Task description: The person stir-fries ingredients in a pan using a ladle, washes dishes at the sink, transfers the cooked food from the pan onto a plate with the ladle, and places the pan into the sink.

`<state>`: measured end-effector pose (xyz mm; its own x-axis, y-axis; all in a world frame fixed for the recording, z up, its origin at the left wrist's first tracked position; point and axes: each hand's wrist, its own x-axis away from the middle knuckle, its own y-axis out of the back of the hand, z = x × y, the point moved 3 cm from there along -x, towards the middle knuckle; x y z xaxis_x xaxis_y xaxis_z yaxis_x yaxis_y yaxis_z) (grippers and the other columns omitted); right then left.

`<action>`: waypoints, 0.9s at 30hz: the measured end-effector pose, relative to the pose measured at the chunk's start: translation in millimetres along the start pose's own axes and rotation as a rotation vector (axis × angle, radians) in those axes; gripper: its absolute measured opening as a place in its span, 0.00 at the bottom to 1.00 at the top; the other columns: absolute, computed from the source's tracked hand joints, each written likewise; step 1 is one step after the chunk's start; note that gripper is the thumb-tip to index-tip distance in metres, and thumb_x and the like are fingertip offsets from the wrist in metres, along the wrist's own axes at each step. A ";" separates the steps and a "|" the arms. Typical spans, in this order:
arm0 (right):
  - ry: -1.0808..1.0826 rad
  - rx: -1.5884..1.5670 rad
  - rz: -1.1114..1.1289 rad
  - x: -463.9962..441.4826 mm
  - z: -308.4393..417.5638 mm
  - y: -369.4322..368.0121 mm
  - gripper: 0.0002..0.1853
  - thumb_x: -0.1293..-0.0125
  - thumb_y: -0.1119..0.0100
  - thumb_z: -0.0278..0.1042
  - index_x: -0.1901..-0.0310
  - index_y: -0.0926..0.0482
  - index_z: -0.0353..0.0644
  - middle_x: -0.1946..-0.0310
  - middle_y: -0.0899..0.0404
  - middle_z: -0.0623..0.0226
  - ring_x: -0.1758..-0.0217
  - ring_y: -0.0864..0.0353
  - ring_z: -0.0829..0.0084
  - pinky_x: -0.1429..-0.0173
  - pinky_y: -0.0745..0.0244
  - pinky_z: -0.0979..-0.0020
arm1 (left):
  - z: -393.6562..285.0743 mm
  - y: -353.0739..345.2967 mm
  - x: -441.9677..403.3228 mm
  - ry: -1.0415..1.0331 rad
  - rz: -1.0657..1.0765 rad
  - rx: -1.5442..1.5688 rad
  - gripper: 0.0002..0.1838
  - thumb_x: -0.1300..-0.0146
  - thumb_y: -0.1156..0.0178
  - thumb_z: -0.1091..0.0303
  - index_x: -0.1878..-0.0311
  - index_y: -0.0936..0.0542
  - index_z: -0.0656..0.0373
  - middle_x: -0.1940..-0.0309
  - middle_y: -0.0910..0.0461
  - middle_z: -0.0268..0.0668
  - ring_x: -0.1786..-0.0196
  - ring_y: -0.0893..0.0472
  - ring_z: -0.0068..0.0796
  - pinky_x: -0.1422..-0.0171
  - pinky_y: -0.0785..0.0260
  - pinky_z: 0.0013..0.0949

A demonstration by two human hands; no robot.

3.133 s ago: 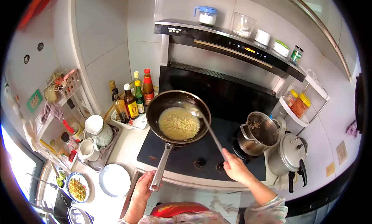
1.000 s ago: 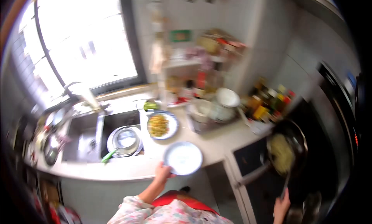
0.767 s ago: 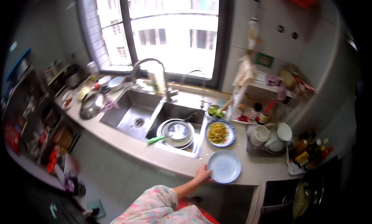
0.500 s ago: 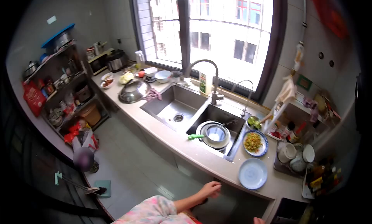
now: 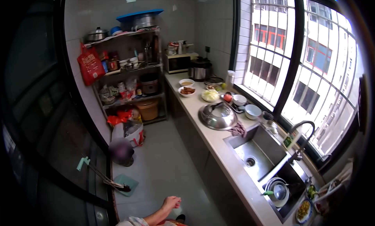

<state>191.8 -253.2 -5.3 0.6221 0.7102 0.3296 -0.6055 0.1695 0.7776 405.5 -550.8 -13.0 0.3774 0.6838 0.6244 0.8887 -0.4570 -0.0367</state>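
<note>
Pale floor tiles (image 5: pixel 175 159) run through a narrow kitchen, between dark door panels (image 5: pixel 35 108) on the left and a long counter (image 5: pixel 222 155) on the right. The left hand (image 5: pixel 170 203) hangs over the floor at the bottom of the view, fingers folded in and nothing visible in their grasp, the knuckles toward the counter and apart from it. The right hand is out of view, so which of the two is nearer the counter cannot be told. To the right of the fingers, across the counter's edge, a strainer (image 5: pixel 279 191) sits among stacked bowls (image 5: pixel 287 196) in the nearer sink basin, its green handle (image 5: pixel 268 193) aimed back toward the hand's side. Farther right, at the counter's near end, is a plate of chopped food (image 5: pixel 303 211). Ahead and to the right, beyond the other basin (image 5: pixel 246 151), a domed metal lid (image 5: pixel 217 117) rests beside a crumpled cloth (image 5: pixel 238 129). On the opposite side, left of the hand and slightly ahead, a teal dustpan (image 5: pixel 132 182) lies on the floor, apart from the fingers.
</note>
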 end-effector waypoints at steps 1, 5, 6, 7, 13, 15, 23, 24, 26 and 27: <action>0.042 0.007 0.029 -35.5 22.5 -4.2 0.15 0.44 0.46 0.29 0.54 0.22 0.42 0.63 0.22 0.53 0.61 0.22 0.52 0.59 0.26 0.59 | -19.5 15.1 -4.8 -0.007 -0.016 0.005 0.12 0.39 0.42 0.62 0.63 0.23 0.63 0.70 0.23 0.35 0.71 0.23 0.22 0.68 0.27 0.25; 0.194 0.020 0.127 -149.9 112.7 -17.6 0.15 0.44 0.46 0.29 0.54 0.21 0.42 0.64 0.22 0.53 0.62 0.22 0.52 0.59 0.26 0.59 | -79.0 71.5 -32.6 -0.056 -0.123 0.076 0.12 0.41 0.40 0.62 0.68 0.22 0.62 0.74 0.24 0.33 0.73 0.24 0.20 0.69 0.29 0.23; 0.220 0.018 0.147 -172.8 132.4 -21.1 0.15 0.44 0.46 0.29 0.54 0.21 0.42 0.64 0.22 0.53 0.62 0.22 0.52 0.59 0.26 0.59 | -90.0 82.5 -40.5 -0.067 -0.137 0.107 0.11 0.41 0.39 0.62 0.68 0.22 0.62 0.75 0.24 0.33 0.73 0.25 0.20 0.70 0.29 0.23; 0.244 0.016 0.168 -194.3 150.4 -25.7 0.15 0.44 0.46 0.30 0.54 0.21 0.42 0.64 0.21 0.53 0.62 0.22 0.52 0.59 0.26 0.59 | -100.4 93.0 -49.8 -0.077 -0.151 0.138 0.11 0.42 0.39 0.62 0.68 0.22 0.61 0.75 0.24 0.32 0.73 0.25 0.20 0.70 0.29 0.23; 0.288 0.026 0.276 -307.6 217.4 -63.0 0.14 0.44 0.46 0.30 0.55 0.21 0.42 0.65 0.21 0.53 0.63 0.22 0.52 0.60 0.25 0.59 | -172.0 142.2 -127.4 -0.111 -0.220 0.232 0.11 0.43 0.37 0.61 0.69 0.23 0.60 0.76 0.24 0.31 0.73 0.25 0.20 0.70 0.30 0.23; 0.276 0.028 0.301 -347.9 231.8 -76.7 0.14 0.44 0.46 0.30 0.55 0.21 0.42 0.66 0.21 0.53 0.63 0.22 0.51 0.60 0.25 0.59 | -198.0 155.3 -164.0 -0.124 -0.230 0.242 0.11 0.43 0.37 0.61 0.69 0.23 0.60 0.76 0.24 0.31 0.73 0.25 0.20 0.70 0.29 0.24; 0.324 0.044 0.345 -551.8 335.4 -99.3 0.14 0.45 0.45 0.31 0.55 0.21 0.42 0.67 0.21 0.53 0.64 0.22 0.51 0.61 0.25 0.59 | -336.9 207.5 -295.0 -0.175 -0.293 0.223 0.12 0.45 0.34 0.65 0.65 0.24 0.62 0.71 0.23 0.35 0.71 0.22 0.24 0.70 0.27 0.26; 0.358 0.057 0.346 -577.9 360.8 -97.5 0.14 0.45 0.45 0.31 0.55 0.21 0.42 0.67 0.21 0.53 0.64 0.22 0.51 0.61 0.25 0.59 | -354.2 218.7 -307.1 -0.197 -0.311 0.220 0.12 0.45 0.34 0.66 0.65 0.24 0.62 0.70 0.23 0.35 0.71 0.22 0.24 0.70 0.26 0.26; 0.436 0.072 0.359 -627.3 415.7 -96.5 0.14 0.45 0.45 0.32 0.56 0.21 0.42 0.67 0.21 0.53 0.65 0.22 0.51 0.61 0.25 0.59 | -380.0 249.3 -322.4 -0.258 -0.413 0.303 0.12 0.45 0.35 0.68 0.62 0.25 0.62 0.69 0.23 0.36 0.71 0.21 0.26 0.71 0.26 0.27; 0.473 0.074 0.363 -648.8 445.8 -95.4 0.14 0.45 0.45 0.32 0.56 0.21 0.42 0.68 0.21 0.53 0.65 0.22 0.51 0.61 0.25 0.59 | -392.2 269.8 -326.4 -0.288 -0.467 0.343 0.12 0.45 0.35 0.69 0.61 0.25 0.62 0.69 0.23 0.37 0.70 0.21 0.26 0.72 0.25 0.27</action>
<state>67.3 -1034.7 -54.6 0.0832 0.9435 0.3207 -0.6910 -0.1772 0.7008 420.0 -1120.4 79.3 -0.0566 0.9137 0.4025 0.9910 0.1005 -0.0889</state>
